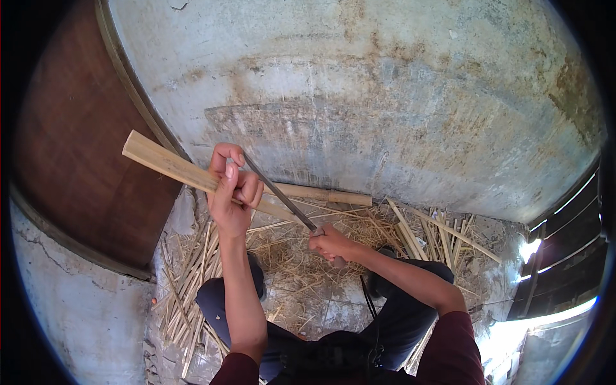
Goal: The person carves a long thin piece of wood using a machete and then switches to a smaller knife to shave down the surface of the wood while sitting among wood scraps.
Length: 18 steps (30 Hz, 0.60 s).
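My left hand (232, 192) is closed around a split bamboo piece (170, 165), pale and slightly curved. One end of it points up to the left, and the other runs down behind the hand toward the right. My right hand (330, 244) grips the handle of a long, narrow, dark-bladed knife (279, 194). Its blade slants up and left, with the tip close to the curled fingers of my left hand. Blade and bamboo cross in the picture near my right hand; whether they touch there I cannot tell.
Thin bamboo strips (185, 308) lie heaped on the floor at left, and split pieces (443, 237) at right. Shavings (289, 256) litter the floor between my legs. A bamboo length (340, 196) lies along the stained wall (385, 115). A brown door (83, 128) stands left.
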Motion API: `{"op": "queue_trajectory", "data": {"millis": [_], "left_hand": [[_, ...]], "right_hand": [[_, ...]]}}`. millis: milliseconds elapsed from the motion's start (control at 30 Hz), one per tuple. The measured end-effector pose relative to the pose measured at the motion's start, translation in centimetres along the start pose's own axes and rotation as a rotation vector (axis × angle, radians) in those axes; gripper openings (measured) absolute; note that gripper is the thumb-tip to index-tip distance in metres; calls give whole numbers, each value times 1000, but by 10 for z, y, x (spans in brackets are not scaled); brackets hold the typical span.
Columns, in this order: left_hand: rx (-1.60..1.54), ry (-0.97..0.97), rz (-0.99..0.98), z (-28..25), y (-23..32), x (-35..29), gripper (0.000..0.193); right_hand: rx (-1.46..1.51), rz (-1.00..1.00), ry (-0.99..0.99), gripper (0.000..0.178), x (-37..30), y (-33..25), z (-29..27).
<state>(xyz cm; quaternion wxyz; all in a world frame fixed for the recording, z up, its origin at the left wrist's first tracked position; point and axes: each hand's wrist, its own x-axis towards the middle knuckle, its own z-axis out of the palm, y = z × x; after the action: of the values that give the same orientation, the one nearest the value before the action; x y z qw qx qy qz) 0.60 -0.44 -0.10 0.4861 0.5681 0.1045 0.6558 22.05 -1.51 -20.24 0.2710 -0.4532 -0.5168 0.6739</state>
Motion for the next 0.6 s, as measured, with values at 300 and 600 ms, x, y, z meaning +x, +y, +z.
{"op": "queue_trajectory", "data": {"millis": [300,600], "left_hand": [[-61,-73,-37,-13,7,-6,25],[-57,-97,-21,-11,6,-10,24]], "right_hand": [[51,280,-35,21,0,-23,-7],[-26,149,-29,18,15,32,-21]]}}
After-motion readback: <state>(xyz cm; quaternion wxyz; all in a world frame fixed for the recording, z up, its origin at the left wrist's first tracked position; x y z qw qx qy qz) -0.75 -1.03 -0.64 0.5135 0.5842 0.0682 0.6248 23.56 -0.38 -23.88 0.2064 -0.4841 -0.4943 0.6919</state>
